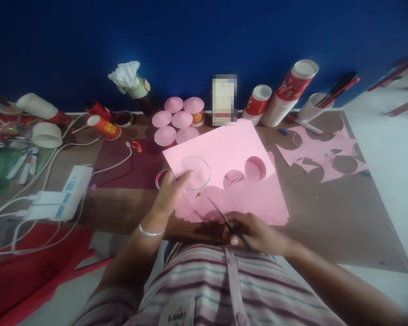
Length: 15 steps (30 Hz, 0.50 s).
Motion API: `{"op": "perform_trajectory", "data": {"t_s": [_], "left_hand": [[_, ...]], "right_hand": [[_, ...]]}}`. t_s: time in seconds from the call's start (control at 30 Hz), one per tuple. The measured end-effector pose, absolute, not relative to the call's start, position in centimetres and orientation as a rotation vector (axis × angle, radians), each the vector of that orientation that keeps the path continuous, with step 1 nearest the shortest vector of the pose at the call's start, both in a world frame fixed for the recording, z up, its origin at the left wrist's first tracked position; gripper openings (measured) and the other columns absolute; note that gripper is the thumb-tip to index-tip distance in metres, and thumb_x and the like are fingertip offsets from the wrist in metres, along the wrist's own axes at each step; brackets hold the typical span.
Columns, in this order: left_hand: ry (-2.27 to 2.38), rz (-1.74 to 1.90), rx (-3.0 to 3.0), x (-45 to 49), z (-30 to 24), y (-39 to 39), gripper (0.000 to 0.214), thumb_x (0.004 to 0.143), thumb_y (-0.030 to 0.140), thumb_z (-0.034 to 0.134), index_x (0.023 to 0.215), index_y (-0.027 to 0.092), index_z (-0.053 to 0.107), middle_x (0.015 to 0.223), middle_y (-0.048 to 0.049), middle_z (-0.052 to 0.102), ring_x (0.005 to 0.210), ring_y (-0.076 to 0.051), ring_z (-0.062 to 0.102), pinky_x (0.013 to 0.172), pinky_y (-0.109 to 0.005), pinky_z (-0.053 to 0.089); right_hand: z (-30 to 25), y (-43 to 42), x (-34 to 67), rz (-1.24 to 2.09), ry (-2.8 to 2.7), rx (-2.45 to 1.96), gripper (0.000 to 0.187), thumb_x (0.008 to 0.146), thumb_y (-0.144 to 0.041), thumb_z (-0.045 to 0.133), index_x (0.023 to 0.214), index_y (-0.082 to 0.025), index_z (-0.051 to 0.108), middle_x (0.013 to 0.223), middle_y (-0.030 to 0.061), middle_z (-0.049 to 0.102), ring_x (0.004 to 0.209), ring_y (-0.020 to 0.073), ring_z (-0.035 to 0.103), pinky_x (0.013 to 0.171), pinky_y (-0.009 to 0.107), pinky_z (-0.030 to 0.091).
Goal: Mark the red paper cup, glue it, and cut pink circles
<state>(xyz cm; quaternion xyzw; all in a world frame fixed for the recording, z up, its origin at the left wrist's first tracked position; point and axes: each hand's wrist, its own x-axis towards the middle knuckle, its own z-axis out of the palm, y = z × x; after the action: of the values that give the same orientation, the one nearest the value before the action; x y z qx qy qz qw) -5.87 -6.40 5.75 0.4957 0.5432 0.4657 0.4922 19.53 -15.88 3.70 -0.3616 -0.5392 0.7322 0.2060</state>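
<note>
My left hand (172, 192) pinches a pink paper sheet (221, 149) near its lower left, thumb on top. A drawn circle (200, 170) marks the sheet beside that thumb, and round holes are cut into its right part. Fingers wrapped round the handles, my right hand (250, 231) holds a pair of scissors (224, 216). The blades point up and left, close below the sheet's lower edge, and look almost closed. Beneath lies a stack of pink paper (258, 203) at the table's front edge.
Several pink paper cones (182, 120) stand behind the sheet. Pink offcuts (326, 154) lie at right, near a white cup of pens (316, 106) and red-and-white paper tubes (287, 93). At left are a power strip (75, 192) with cables and a maroon sheet (119, 167).
</note>
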Motion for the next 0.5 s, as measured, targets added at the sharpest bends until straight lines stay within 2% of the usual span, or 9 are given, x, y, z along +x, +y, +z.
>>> {"op": "perform_trajectory", "data": {"t_s": [0.07,0.13,0.23,0.33,0.4,0.5], "left_hand": [[1.298,1.076,1.103,-5.6,5.3,-6.5,0.036,0.081,0.044,0.078,0.101,0.014,0.074,0.092,-0.0076,0.079,0.095,-0.029,0.076,0.084,-0.04,0.064],[1.272,1.05,1.049,-5.0,5.0,-6.7,0.035,0.083,0.042,0.076,0.104,0.015,0.073,0.097,-0.0078,0.079,0.094,-0.027,0.076,0.082,-0.038,0.064],[1.235,1.071,1.065,-4.1,4.5,-7.1,0.036,0.083,0.038,0.076,0.108,0.014,0.073,0.11,-0.0105,0.079,0.106,-0.028,0.074,0.094,-0.038,0.061],[1.162,1.107,1.071,-3.3,3.6,-7.4,0.047,0.08,0.034,0.08,0.121,0.014,0.069,0.121,-0.0115,0.077,0.115,-0.028,0.072,0.103,-0.039,0.057],[1.137,1.093,1.059,-2.8,3.0,-7.6,0.051,0.079,0.032,0.082,0.125,0.015,0.068,0.121,-0.0109,0.077,0.114,-0.027,0.072,0.102,-0.039,0.057],[1.146,1.057,1.045,-2.2,2.5,-8.0,0.039,0.08,0.031,0.08,0.114,0.015,0.073,0.115,-0.0098,0.078,0.109,-0.027,0.073,0.098,-0.038,0.059]], "right_hand": [[3.6,-15.8,19.3,2.001,-1.523,-1.022,0.054,0.09,-0.066,0.069,0.114,-0.018,0.065,0.099,0.008,0.074,0.087,0.0191,0.069,0.077,0.03,0.055],[3.6,-15.8,19.1,1.945,-1.55,-1.038,0.054,0.093,-0.07,0.062,0.11,-0.018,0.064,0.1,0.0089,0.074,0.089,0.0195,0.068,0.079,0.032,0.054],[3.6,-15.9,18.8,1.894,-1.526,-1.045,0.055,0.097,-0.071,0.053,0.107,-0.018,0.063,0.101,0.0099,0.072,0.09,0.0202,0.065,0.082,0.034,0.052],[3.6,-16.1,18.2,1.907,-1.433,-1.065,0.053,0.1,-0.07,0.048,0.104,-0.018,0.061,0.098,0.0091,0.07,0.085,0.0185,0.061,0.077,0.032,0.049],[3.5,-16.3,17.8,1.896,-1.373,-1.079,0.052,0.1,-0.07,0.048,0.108,-0.019,0.059,0.097,0.0084,0.069,0.085,0.0184,0.06,0.075,0.031,0.048],[3.4,-16.4,17.2,1.856,-1.318,-1.078,0.054,0.099,-0.071,0.049,0.116,-0.02,0.056,0.097,0.0074,0.069,0.09,0.0197,0.061,0.081,0.034,0.048]]}}
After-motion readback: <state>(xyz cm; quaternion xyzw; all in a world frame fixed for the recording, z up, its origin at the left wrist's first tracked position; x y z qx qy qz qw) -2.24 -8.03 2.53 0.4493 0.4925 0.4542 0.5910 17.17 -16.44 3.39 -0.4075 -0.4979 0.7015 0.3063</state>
